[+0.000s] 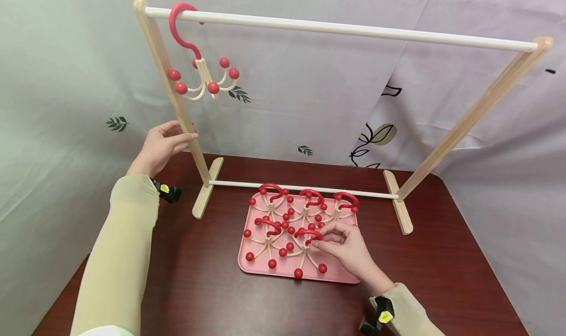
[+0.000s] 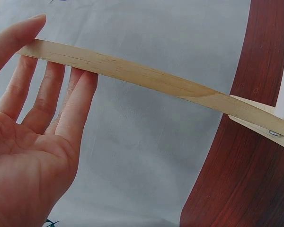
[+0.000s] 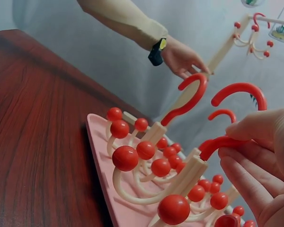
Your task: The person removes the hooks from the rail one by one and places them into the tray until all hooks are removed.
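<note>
My left hand point(image 1: 155, 147) holds the left upright post point(image 2: 123, 70) of a wooden rack, thumb on one side and fingertips on the other. My right hand point(image 1: 347, 250) pinches the red hook of a multi-arm hanger point(image 3: 187, 177) with red ball tips. That hanger is at the front of a pink tray point(image 1: 283, 272), among several alike, such as the front-left hanger point(image 1: 268, 242). Another such hanger point(image 1: 203, 75) hangs by its red hook near the left end of the rack's white top bar point(image 1: 345, 27).
The rack stands on a dark red-brown table point(image 1: 199, 277) behind the tray, with a lower white bar point(image 1: 371, 193) and wooden feet point(image 1: 399, 203). Its right post point(image 1: 477, 115) leans outward in the head view. A pale curtain point(image 1: 300, 90) with leaf prints hangs behind.
</note>
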`<action>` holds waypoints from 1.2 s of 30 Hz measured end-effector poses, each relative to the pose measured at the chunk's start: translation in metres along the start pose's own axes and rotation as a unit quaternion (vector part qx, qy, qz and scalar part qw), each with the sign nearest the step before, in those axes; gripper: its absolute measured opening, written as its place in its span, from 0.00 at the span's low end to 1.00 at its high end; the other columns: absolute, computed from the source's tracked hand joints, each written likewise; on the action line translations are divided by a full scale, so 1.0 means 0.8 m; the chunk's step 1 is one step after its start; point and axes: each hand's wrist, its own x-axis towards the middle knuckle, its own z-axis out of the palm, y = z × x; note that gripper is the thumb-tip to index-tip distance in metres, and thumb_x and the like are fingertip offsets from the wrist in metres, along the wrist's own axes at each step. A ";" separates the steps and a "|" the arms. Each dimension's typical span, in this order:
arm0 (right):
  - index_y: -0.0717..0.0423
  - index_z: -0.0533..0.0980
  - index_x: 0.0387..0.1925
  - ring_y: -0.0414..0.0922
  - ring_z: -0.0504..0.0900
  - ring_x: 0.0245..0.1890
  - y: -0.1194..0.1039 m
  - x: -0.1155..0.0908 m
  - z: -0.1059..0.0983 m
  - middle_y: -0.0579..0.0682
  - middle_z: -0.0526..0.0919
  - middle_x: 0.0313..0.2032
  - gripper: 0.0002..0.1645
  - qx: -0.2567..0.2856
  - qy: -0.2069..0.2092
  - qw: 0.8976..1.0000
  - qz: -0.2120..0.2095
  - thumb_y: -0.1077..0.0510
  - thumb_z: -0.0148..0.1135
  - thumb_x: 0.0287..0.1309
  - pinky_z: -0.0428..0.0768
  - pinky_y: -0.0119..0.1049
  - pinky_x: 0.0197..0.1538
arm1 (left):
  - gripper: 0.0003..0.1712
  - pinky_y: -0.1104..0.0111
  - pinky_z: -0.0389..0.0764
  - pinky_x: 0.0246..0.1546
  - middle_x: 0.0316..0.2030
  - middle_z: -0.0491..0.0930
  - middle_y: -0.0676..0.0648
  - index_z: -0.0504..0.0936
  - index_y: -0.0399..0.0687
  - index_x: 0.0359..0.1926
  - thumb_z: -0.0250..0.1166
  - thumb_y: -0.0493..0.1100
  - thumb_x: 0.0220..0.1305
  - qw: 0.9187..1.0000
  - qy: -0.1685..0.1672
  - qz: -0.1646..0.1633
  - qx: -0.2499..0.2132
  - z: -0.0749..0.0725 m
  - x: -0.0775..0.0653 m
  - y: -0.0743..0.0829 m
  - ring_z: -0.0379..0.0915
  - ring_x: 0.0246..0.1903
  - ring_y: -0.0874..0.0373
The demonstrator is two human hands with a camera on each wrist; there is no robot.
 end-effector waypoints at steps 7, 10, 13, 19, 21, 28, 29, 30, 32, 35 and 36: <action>0.63 0.77 0.36 0.53 0.84 0.36 0.025 0.003 -0.002 0.57 0.83 0.36 0.15 0.010 0.015 1.000 0.003 0.63 0.73 0.46 0.81 0.39 0.41 | 0.27 0.73 0.78 0.41 0.47 0.77 0.45 0.77 0.45 0.55 0.72 0.40 0.52 1.000 -0.001 -0.004 -0.008 0.000 0.001 0.000 0.76 0.46 0.56; 0.62 0.78 0.36 0.52 0.84 0.36 0.028 0.003 -0.004 0.56 0.83 0.36 0.16 0.011 0.023 1.000 0.012 0.62 0.74 0.45 0.81 0.39 0.41 | 0.27 0.73 0.78 0.41 0.47 0.77 0.45 0.77 0.45 0.55 0.72 0.40 0.52 1.000 -0.001 -0.004 -0.008 0.001 0.001 -0.001 0.76 0.46 0.56; 0.62 0.78 0.35 0.53 0.84 0.36 0.030 0.003 -0.005 0.56 0.83 0.36 0.15 0.013 0.030 0.999 0.015 0.62 0.74 0.45 0.82 0.40 0.40 | 0.27 0.73 0.78 0.41 0.47 0.77 0.45 0.78 0.45 0.55 0.72 0.40 0.53 1.000 -0.001 -0.003 -0.006 0.001 0.001 -0.001 0.76 0.46 0.55; 0.65 0.77 0.38 0.53 0.84 0.37 0.032 0.002 -0.007 0.58 0.83 0.37 0.19 0.017 0.033 0.999 0.016 0.63 0.74 0.44 0.81 0.40 0.41 | 0.27 0.73 0.78 0.41 0.48 0.76 0.44 0.78 0.45 0.55 0.72 0.40 0.52 1.000 -0.003 -0.002 -0.003 0.000 0.001 -0.001 0.74 0.47 0.54; 0.67 0.77 0.41 0.53 0.83 0.38 0.028 0.002 -0.009 0.59 0.83 0.39 0.21 0.023 0.033 0.999 0.009 0.63 0.74 0.44 0.81 0.40 0.41 | 0.27 0.74 0.78 0.41 0.48 0.76 0.44 0.78 0.45 0.55 0.72 0.41 0.52 1.000 -0.003 -0.002 0.000 0.000 0.001 -0.001 0.74 0.47 0.54; 0.72 0.74 0.48 0.62 0.79 0.44 -0.020 0.015 -0.024 0.67 0.79 0.45 0.23 0.064 0.045 0.992 -0.099 0.71 0.69 0.48 0.79 0.47 0.44 | 0.28 0.74 0.78 0.41 0.48 0.76 0.44 0.77 0.45 0.55 0.72 0.41 0.52 1.000 -0.004 -0.003 -0.002 -0.001 0.000 -0.001 0.74 0.48 0.54; 0.71 0.74 0.48 0.62 0.79 0.44 -0.029 0.018 -0.026 0.67 0.79 0.45 0.23 0.066 0.053 0.991 -0.107 0.71 0.69 0.48 0.79 0.47 0.44 | 0.28 0.74 0.78 0.41 0.48 0.76 0.44 0.77 0.45 0.55 0.72 0.41 0.52 1.000 -0.004 -0.003 -0.002 -0.001 0.000 -0.001 0.74 0.48 0.54; 0.69 0.75 0.47 0.61 0.79 0.44 -0.039 0.021 -0.028 0.65 0.80 0.45 0.22 0.060 0.061 0.989 -0.117 0.70 0.69 0.48 0.79 0.47 0.45 | 0.28 0.74 0.78 0.41 0.48 0.76 0.44 0.77 0.45 0.55 0.72 0.41 0.52 1.000 -0.003 -0.002 -0.001 -0.001 0.000 -0.001 0.74 0.48 0.54; 0.67 0.76 0.47 0.59 0.79 0.45 -0.056 0.028 -0.032 0.64 0.80 0.45 0.22 0.050 0.073 0.987 -0.135 0.70 0.70 0.48 0.78 0.46 0.46 | 0.28 0.73 0.78 0.41 0.48 0.76 0.44 0.77 0.45 0.55 0.73 0.41 0.52 1.000 -0.003 -0.002 0.000 -0.001 0.000 -0.001 0.74 0.47 0.54; 0.65 0.77 0.48 0.59 0.78 0.47 -0.083 0.039 -0.035 0.63 0.80 0.46 0.22 0.042 0.080 0.983 -0.159 0.71 0.69 0.47 0.77 0.46 0.49 | 0.28 0.73 0.78 0.41 0.48 0.76 0.44 0.77 0.45 0.55 0.73 0.41 0.52 1.000 -0.003 -0.002 -0.004 -0.001 0.000 -0.001 0.74 0.47 0.54; 0.65 0.77 0.48 0.59 0.78 0.47 -0.092 0.043 -0.036 0.62 0.80 0.47 0.22 0.039 0.080 0.982 -0.166 0.71 0.69 0.48 0.76 0.46 0.49 | 0.28 0.73 0.78 0.41 0.48 0.76 0.44 0.78 0.45 0.55 0.73 0.41 0.52 1.000 -0.003 -0.003 -0.006 -0.001 0.000 -0.001 0.74 0.47 0.54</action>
